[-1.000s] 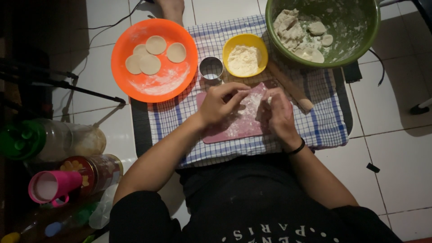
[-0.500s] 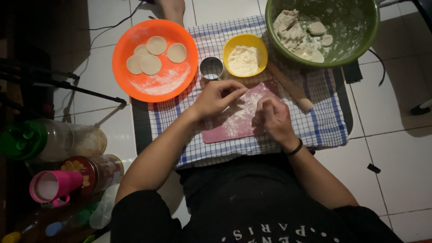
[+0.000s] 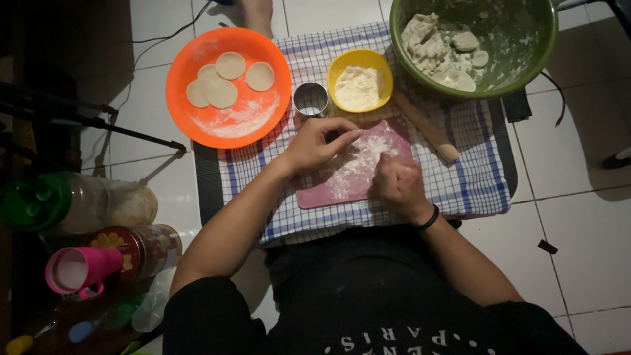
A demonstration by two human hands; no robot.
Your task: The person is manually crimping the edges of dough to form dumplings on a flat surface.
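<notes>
Head view: a person sits on a tiled floor, both hands over a pink board (image 3: 348,172) dusted with flour, laid on a checked cloth (image 3: 473,177).
Left hand (image 3: 315,141): fingers loosely spread and flat, tips resting on the board's upper edge, gripping nothing that I can see.
Right hand (image 3: 397,184): curled into a closed fist on the board's right side; it may be wrapped round a bit of dough, but I cannot tell, since the knuckles hide it.
Board: right in front of the person, between the two hands, flour thickest in the middle.
Close by: a metal ring cutter (image 3: 310,98) just above the left hand, a yellow bowl (image 3: 360,80) of flour beside it, a rolling pin (image 3: 426,126) lying aslant at the board's upper right.
Further off: a green bowl (image 3: 519,39) with lumps of dough, an orange plate (image 3: 227,89) bearing four cut rounds.
Doing it well: I'd spread the flour evenly, press with steady, even weight, and keep the left hand bracing the board so it does not slide on the cloth.
</notes>
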